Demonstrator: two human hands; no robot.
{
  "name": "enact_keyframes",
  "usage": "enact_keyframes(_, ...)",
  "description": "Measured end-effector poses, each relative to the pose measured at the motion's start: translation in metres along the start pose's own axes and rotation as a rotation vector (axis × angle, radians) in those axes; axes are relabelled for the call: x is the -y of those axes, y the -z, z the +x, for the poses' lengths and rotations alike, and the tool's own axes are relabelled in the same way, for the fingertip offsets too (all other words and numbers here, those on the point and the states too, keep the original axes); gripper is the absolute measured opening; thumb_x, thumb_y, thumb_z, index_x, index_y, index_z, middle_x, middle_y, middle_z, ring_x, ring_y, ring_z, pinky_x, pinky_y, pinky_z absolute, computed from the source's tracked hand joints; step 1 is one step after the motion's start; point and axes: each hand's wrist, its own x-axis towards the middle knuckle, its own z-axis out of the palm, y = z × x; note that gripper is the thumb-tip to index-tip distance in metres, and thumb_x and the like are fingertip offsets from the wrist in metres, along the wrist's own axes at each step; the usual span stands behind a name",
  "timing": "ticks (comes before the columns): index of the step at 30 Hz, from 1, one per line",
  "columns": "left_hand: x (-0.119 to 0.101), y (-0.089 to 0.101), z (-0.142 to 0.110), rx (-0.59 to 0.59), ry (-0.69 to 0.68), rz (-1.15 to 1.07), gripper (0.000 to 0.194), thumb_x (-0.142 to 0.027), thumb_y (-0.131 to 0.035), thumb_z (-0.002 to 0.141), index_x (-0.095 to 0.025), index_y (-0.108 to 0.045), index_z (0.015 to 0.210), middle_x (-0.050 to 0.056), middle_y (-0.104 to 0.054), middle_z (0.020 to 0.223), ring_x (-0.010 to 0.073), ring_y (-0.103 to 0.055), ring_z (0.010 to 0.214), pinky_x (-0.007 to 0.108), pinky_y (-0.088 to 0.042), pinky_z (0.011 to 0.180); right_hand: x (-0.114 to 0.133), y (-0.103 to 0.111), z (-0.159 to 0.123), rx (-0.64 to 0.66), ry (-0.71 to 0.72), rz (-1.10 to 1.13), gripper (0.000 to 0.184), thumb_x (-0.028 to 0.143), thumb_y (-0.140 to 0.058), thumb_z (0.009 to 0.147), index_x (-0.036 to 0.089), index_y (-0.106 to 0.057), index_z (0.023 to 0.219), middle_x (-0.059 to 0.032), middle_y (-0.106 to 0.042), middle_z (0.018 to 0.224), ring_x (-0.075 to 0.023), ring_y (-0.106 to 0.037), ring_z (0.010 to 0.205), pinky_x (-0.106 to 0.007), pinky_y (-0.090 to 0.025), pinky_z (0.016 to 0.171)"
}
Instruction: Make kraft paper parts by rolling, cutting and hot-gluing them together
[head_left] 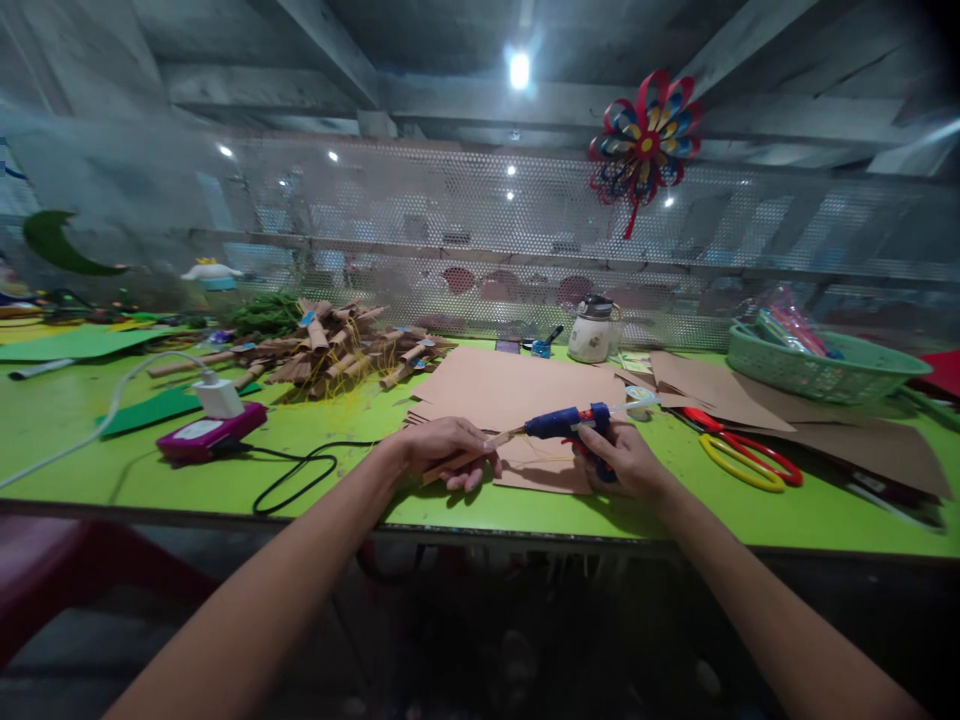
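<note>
My left hand (450,452) is closed on a narrow brown paper roll (466,459) near the table's front edge. In my right hand (628,458) is a blue hot glue gun (559,424), held level with its nozzle pointing left at the roll's right end. Whether nozzle and paper touch is hard to tell. A clear glue stick (637,404) sticks out of the gun's back. Under both hands lies a stack of brown paper sheets (517,380). A thin yellow thread (541,458) shows below the gun.
Brown paper rolls with yellow threads (337,350) are heaped at back left. A purple power socket (211,432) with a white plug stands left, a black cable beside it. Red and yellow scissors (742,450), more brown paper and a green basket (832,370) are right; a white jar (591,335) stands behind.
</note>
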Motion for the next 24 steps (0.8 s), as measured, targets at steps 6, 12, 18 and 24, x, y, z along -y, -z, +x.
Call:
enact_keyframes(6, -0.0002, -0.0002, 0.0002, 0.005, -0.012, 0.002, 0.031, -0.026, -0.046, 0.087, -0.002, -0.064, 0.095, 0.01, -0.063, 0.059, 0.0099, -0.052, 0.039, 0.017, -0.034, 0.034, -0.0013, -0.0001, 0.0012, 0.028, -0.001, -0.053, 0.042, 0.051, -0.056, 0.081, 0.009, -0.064, 0.079, -0.0041, -0.055, 0.062, -0.0098, -0.047, 0.051, -0.023, -0.035, 0.046)
enact_keyframes(12, -0.0009, -0.0003, 0.0002, 0.013, -0.013, 0.006, 0.032, -0.029, -0.048, 0.087, -0.001, -0.063, 0.095, 0.009, -0.063, 0.059, 0.0102, -0.053, 0.039, 0.017, -0.031, 0.032, -0.0028, 0.0006, 0.001, 0.001, 0.013, 0.038, 0.04, 0.049, -0.057, 0.081, 0.01, -0.063, 0.078, -0.0025, -0.054, 0.06, -0.0091, -0.046, 0.05, -0.022, -0.035, 0.046)
enact_keyframes(18, -0.0012, -0.0002, 0.0002, 0.004, -0.01, -0.005, 0.031, -0.027, -0.046, 0.087, -0.003, -0.063, 0.095, 0.009, -0.063, 0.059, 0.01, -0.053, 0.04, 0.018, -0.034, 0.034, -0.0008, -0.0006, 0.0009, 0.038, -0.007, 0.001, 0.042, 0.05, -0.057, 0.081, 0.009, -0.064, 0.078, -0.0039, -0.056, 0.062, -0.0092, -0.046, 0.051, -0.022, -0.034, 0.045)
enact_keyframes(24, -0.0004, 0.0007, 0.0012, 0.014, -0.007, 0.014, 0.034, -0.03, -0.047, 0.088, -0.002, -0.064, 0.095, 0.009, -0.063, 0.059, 0.0095, -0.051, 0.038, 0.018, -0.03, 0.032, -0.0002, -0.0006, 0.0011, 0.004, 0.007, 0.072, 0.04, 0.049, -0.057, 0.082, 0.01, -0.064, 0.081, -0.0028, -0.056, 0.061, -0.0092, -0.047, 0.051, -0.023, -0.035, 0.048)
